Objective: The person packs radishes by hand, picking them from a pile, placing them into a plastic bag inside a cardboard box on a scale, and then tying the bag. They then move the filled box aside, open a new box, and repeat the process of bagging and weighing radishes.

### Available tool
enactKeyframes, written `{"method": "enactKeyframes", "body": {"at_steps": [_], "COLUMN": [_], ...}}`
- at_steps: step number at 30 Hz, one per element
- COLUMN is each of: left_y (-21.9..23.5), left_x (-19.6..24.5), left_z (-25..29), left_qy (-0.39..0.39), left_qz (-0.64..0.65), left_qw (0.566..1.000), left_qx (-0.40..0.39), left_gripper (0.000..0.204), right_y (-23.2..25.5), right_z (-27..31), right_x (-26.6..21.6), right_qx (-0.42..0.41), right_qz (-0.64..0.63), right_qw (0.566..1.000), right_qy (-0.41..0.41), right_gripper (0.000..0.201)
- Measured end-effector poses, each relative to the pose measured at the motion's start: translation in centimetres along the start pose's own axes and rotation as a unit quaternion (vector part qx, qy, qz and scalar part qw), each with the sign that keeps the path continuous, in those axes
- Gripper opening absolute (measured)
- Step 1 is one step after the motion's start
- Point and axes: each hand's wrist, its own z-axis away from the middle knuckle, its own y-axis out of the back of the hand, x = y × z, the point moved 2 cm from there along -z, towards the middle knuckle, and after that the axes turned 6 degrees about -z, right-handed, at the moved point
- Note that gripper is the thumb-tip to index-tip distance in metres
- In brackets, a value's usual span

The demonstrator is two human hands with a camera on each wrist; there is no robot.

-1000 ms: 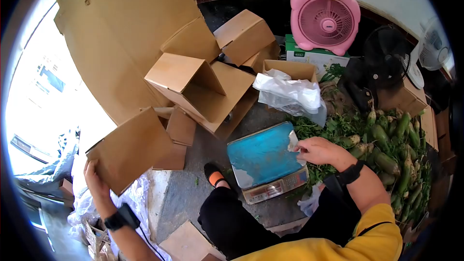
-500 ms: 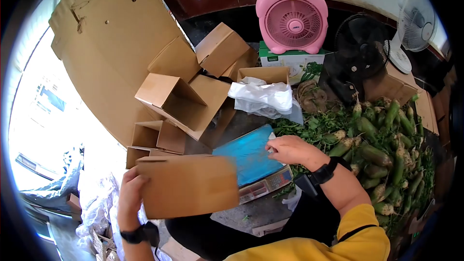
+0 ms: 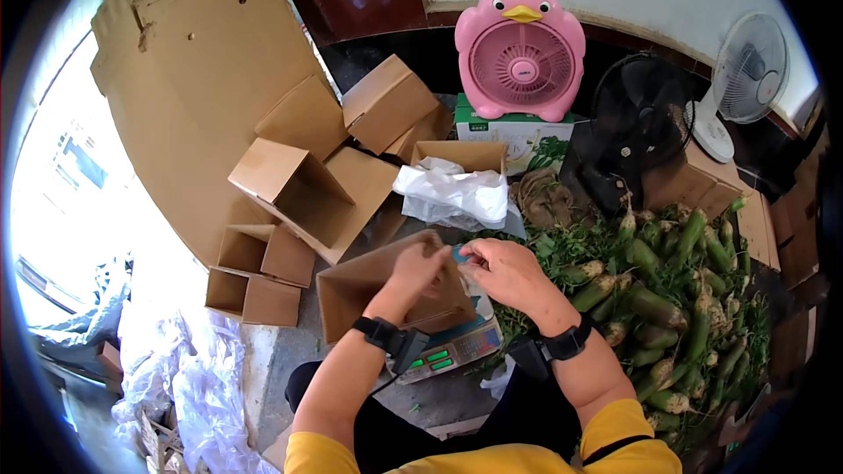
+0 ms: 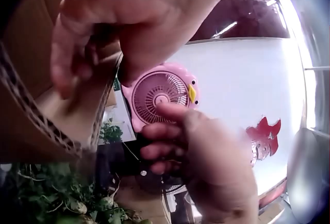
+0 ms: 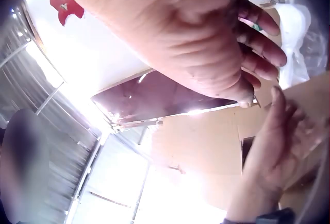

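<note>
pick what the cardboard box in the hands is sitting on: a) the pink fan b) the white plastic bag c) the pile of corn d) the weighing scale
d: the cardboard box, held by the left hand, covers the weighing scale, whose display pokes out below it.

Box: plain brown cardboard box (image 3: 378, 290), flaps open, tipped on its side.
Place: sitting on the scale (image 3: 443, 353), under both hands, left hand (image 3: 420, 265) gripping its top flap edge.
</note>
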Motion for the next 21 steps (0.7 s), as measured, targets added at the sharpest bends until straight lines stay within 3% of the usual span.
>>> {"method": "enactKeyframes", "body": {"at_steps": [3,5,7,10,11,13,15,17,18,19,21], "left_y": [-1.2,-0.1,1.0,2.0,1.9,1.2,0.7,0.6,0.7,0.8,0.9], "left_x": [-0.3,-1.6,-2.6,-3.4,-3.8,-4.2,-5.1,-5.3,-5.5,-5.7,-5.6], "left_z": [1.0,1.6,3.4,5.7,6.0,6.8,6.7,6.7,6.7,6.7,6.5], "left_qy": [-0.012,-0.195,-0.177,-0.235,-0.256,-0.220,-0.240,-0.191,-0.209,-0.209,-0.201], "left_qz": [-0.059,-0.232,-0.257,-0.344,-0.368,-0.425,-0.441,-0.478,-0.472,-0.470,-0.469], "left_qw": [0.998,0.952,0.946,0.899,0.882,0.868,0.857,0.848,0.849,0.850,0.853], "left_qx": [-0.031,-0.050,-0.088,-0.138,-0.143,-0.135,-0.116,-0.126,-0.114,-0.112,-0.107], "left_gripper": [0.065,0.063,0.063,0.072,0.078,0.080,0.079,0.076,0.071,0.071,0.070], "right_y": [2.1,3.4,5.0,7.1,7.4,6.7,5.8,4.1,2.9,2.1,0.6], "right_z": [0.2,0.1,-0.6,-3.4,-4.6,-7.6,-10.5,-13.4,-15.0,-16.5,-18.9], "right_x": [-0.8,-0.8,-0.8,0.1,1.1,4.9,8.0,11.5,13.4,14.8,15.6], "right_qx": [0.017,0.017,0.016,0.022,0.021,0.038,0.030,0.020,0.025,0.031,0.050], "right_qz": [-0.086,-0.149,-0.129,0.024,0.021,0.028,0.022,0.015,-0.036,-0.087,-0.055], "right_qw": [0.996,0.988,0.991,0.999,1.000,0.999,0.999,0.999,0.998,0.994,0.996], "right_qy": [-0.033,-0.046,-0.034,0.017,0.009,-0.010,-0.020,-0.029,-0.044,-0.060,-0.042], "right_gripper": [0.027,0.028,0.027,0.026,0.025,0.024,0.023,0.021,0.020,0.019,0.018]}}
